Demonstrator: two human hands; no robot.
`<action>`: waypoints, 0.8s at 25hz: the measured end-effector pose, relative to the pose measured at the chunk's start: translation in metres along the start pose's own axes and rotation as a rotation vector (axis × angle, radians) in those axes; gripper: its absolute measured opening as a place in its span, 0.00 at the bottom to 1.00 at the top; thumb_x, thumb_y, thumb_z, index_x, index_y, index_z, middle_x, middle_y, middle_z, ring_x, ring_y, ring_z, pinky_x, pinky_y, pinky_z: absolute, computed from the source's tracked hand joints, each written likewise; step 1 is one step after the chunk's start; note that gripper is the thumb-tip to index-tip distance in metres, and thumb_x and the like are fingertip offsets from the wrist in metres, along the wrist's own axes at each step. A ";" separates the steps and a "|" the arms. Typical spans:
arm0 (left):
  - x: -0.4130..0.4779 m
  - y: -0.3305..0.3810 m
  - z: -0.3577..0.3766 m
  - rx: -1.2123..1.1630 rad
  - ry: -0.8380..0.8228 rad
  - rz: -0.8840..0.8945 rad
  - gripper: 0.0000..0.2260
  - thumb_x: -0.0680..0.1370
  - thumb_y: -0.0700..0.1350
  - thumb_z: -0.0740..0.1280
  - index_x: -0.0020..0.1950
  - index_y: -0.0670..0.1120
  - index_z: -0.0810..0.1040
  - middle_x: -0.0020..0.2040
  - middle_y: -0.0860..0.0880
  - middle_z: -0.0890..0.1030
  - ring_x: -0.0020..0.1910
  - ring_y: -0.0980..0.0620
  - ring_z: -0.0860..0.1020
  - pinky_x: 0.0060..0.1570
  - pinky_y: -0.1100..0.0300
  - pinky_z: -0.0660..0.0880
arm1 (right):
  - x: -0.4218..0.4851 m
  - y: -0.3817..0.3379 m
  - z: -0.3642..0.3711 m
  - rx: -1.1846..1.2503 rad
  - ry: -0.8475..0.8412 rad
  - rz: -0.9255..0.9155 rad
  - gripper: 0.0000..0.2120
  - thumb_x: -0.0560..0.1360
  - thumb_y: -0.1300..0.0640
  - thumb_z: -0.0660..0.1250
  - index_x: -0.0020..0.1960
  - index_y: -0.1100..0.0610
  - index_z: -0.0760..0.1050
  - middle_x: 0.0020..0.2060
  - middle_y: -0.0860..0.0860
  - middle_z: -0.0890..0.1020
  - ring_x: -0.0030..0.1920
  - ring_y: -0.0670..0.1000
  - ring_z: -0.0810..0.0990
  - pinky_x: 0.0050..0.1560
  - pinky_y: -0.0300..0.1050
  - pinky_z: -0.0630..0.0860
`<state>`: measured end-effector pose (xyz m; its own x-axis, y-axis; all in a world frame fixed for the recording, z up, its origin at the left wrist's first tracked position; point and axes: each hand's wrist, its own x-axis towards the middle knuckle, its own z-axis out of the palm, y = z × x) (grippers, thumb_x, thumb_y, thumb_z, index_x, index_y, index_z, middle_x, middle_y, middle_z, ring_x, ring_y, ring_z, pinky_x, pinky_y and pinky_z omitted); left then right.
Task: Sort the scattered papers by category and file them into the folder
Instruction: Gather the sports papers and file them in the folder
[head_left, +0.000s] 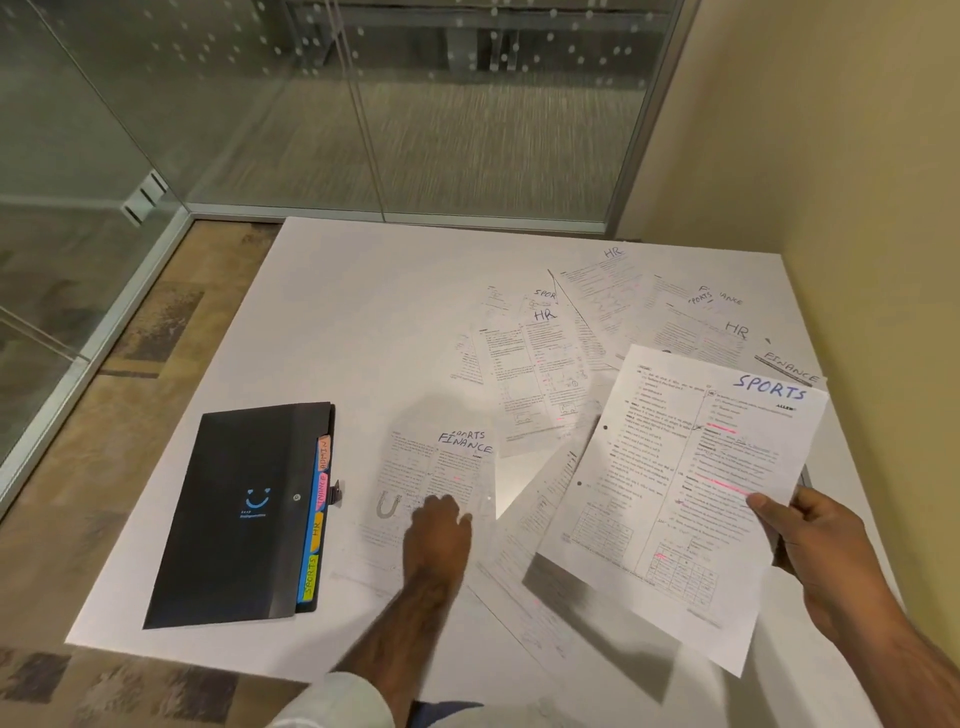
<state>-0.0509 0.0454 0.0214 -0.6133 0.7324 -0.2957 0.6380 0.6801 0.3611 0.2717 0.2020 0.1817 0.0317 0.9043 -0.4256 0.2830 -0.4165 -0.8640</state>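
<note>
My right hand (826, 551) grips a printed sheet headed SPORTS (691, 488) by its right edge and holds it above the table. Fingers of my left hand (436, 535) rest flat on a sheet headed FINANCE (441, 483), with another sheet marked SPORTS showing just under it. A black folder (244, 514) lies shut at the left, its coloured tabs reading ADMIN, FINANCE, HR and SPORTS along the right edge. Several more sheets marked HR (550, 364), SPORTS and FINANCE (727, 322) lie fanned out across the far right of the white table (363, 312).
Glass partitions (363, 104) stand beyond the table's far edge and to the left. A beige wall (857, 156) runs close along the table's right side. Patterned carpet (104, 415) lies to the left and in front.
</note>
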 end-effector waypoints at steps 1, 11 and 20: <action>0.012 -0.010 -0.008 0.044 0.013 -0.022 0.13 0.82 0.54 0.62 0.60 0.48 0.76 0.59 0.48 0.78 0.57 0.49 0.76 0.54 0.55 0.76 | 0.000 0.002 -0.003 -0.004 0.002 0.007 0.07 0.79 0.64 0.68 0.50 0.53 0.82 0.42 0.43 0.88 0.40 0.50 0.87 0.44 0.47 0.79; 0.064 -0.070 -0.016 0.095 -0.215 -0.194 0.57 0.68 0.71 0.71 0.82 0.50 0.39 0.83 0.42 0.41 0.81 0.34 0.48 0.75 0.36 0.57 | -0.011 0.002 0.038 -0.023 0.003 0.063 0.07 0.80 0.64 0.68 0.51 0.55 0.82 0.41 0.44 0.88 0.46 0.56 0.86 0.43 0.47 0.79; 0.095 -0.091 -0.043 0.010 -0.140 -0.192 0.55 0.65 0.63 0.79 0.81 0.47 0.51 0.68 0.42 0.72 0.66 0.42 0.74 0.60 0.47 0.76 | -0.026 -0.008 0.087 0.002 0.041 0.027 0.07 0.79 0.64 0.68 0.52 0.55 0.83 0.47 0.48 0.89 0.50 0.58 0.86 0.47 0.50 0.80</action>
<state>-0.1870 0.0515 -0.0019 -0.6534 0.5867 -0.4785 0.5211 0.8070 0.2778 0.1855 0.1739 0.1760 0.0786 0.8960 -0.4371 0.2800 -0.4407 -0.8529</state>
